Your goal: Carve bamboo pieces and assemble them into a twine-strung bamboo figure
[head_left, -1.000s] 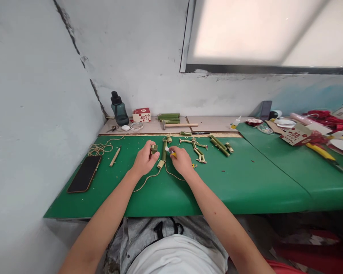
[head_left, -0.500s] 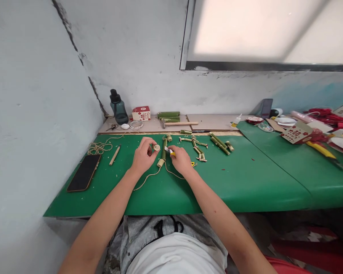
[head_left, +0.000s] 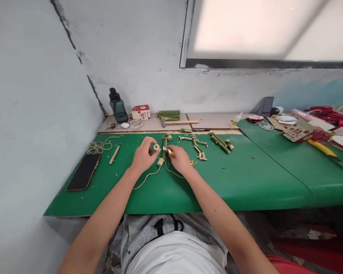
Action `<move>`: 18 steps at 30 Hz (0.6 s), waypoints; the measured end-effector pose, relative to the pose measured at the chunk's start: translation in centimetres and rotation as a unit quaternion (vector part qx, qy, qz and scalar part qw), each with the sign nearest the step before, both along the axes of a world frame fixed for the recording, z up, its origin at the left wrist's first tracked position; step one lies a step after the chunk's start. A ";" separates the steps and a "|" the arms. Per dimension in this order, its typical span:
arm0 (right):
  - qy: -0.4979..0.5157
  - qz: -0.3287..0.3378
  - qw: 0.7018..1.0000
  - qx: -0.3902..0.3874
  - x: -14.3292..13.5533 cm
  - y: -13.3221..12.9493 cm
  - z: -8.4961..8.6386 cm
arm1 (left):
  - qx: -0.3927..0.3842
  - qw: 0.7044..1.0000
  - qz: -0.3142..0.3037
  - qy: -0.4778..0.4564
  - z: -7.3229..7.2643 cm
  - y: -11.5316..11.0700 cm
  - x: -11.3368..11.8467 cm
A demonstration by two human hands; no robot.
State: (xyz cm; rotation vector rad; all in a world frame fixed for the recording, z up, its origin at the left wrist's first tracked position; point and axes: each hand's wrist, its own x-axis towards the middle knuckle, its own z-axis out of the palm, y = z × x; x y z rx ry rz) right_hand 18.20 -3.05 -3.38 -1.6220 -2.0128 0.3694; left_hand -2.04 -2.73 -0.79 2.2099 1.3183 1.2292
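Between its thumb and fingers my left hand (head_left: 143,155) grips a small pale bamboo ring (head_left: 156,147), its hollow end facing me. My right hand (head_left: 179,159) is closed around a yellow utility knife (head_left: 171,153), the blade pointing left towards the ring, a small gap apart. Below and between the hands a green bamboo tube (head_left: 164,144) lies on the table, with a short pale bamboo piece (head_left: 160,162) at its near end and string (head_left: 148,175) trailing from it. Just right of my right hand is a jointed bamboo figure (head_left: 198,147).
A phone (head_left: 84,172), a bamboo stick (head_left: 114,155) and coiled string (head_left: 98,147) lie at the left. Behind stand a bottle (head_left: 118,108), a red-and-white box (head_left: 141,112) and a hammer (head_left: 180,122). Cut bamboo (head_left: 219,142) lies right of the figure; ribbons and tools crowd the far right.
The bamboo ring has turned in my left hand, so its hollow end shows more. The knife blade has shifted slightly left. Both hands remain in nearly the same place.
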 end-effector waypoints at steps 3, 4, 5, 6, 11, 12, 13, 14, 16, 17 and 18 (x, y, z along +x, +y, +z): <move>-0.021 -0.030 0.999 0.020 0.5 0.2 -0.1 | -0.036 0.999 -0.009 0.032 0.0 0.0 0.0; -0.027 -0.039 0.999 0.026 0.6 0.3 -0.1 | -0.044 0.998 -0.014 0.042 0.0 0.0 0.1; -0.031 -0.045 0.998 0.031 0.8 0.4 -0.1 | -0.049 0.997 -0.020 0.050 0.0 0.0 0.1; -0.031 -0.047 0.998 0.032 0.8 0.5 0.0 | -0.051 0.997 -0.025 0.056 0.0 0.0 0.1; 0.057 0.024 0.996 0.057 -0.1 0.0 0.6 | -0.043 0.996 -0.057 0.059 0.0 0.0 0.1; 0.089 0.055 0.992 0.067 -0.4 -0.2 0.7 | -0.044 0.995 -0.064 0.059 0.0 -0.1 0.1; 0.116 0.085 0.987 0.074 -0.6 -0.3 0.8 | -0.047 0.995 -0.071 0.060 0.1 -0.1 0.1; 0.136 0.110 0.982 0.076 -0.9 -0.5 0.9 | -0.052 0.994 -0.076 0.063 0.1 -0.1 0.1; 0.151 0.138 0.976 0.070 -1.1 -0.7 1.1 | -0.061 0.992 -0.081 0.070 0.2 -0.2 0.1; 0.152 0.141 0.976 0.064 -1.1 -0.7 1.1 | -0.065 0.992 -0.081 0.074 0.2 -0.2 0.1; 0.151 0.140 0.977 0.059 -1.1 -0.8 1.2 | -0.067 0.991 -0.082 0.077 0.2 -0.2 0.1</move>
